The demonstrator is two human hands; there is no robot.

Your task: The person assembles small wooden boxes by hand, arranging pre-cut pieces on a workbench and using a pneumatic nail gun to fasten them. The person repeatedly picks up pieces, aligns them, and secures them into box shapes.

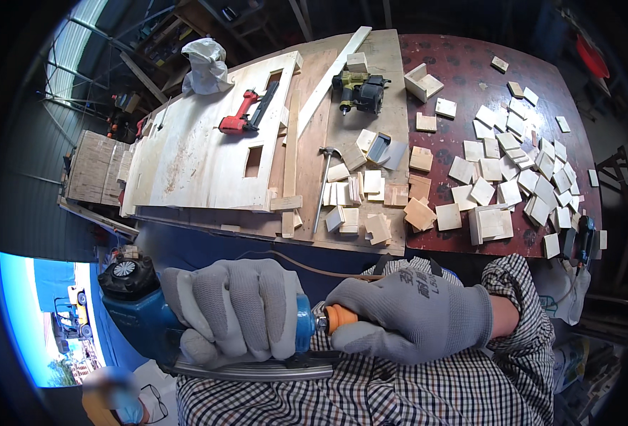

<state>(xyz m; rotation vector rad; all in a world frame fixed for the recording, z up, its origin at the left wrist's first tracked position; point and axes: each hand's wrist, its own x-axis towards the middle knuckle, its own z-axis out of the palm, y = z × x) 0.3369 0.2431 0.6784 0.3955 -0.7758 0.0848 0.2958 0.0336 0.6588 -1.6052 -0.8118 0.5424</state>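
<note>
In my left hand (pixel 237 309), gloved in grey, is the handle of a blue air nail gun (pixel 140 323). The gun lies sideways in front of my checked shirt, its black round-capped head at the left and its long metal magazine (pixel 257 370) along the bottom. My right hand (pixel 420 316), in a matching glove, is closed around an orange hose fitting (pixel 341 317). That fitting meets the metal connector at the end of the gun's handle. The glove hides part of the fitting, so I cannot tell whether it is locked on.
Ahead, a workbench holds a pale wooden panel (pixel 186 153), a red nail gun (pixel 241 121), an olive coil nailer (pixel 361 92) and a hammer (pixel 324 186). Several small wood blocks (pixel 490 169) cover the dark red board at right. A person (pixel 118 405) is at lower left.
</note>
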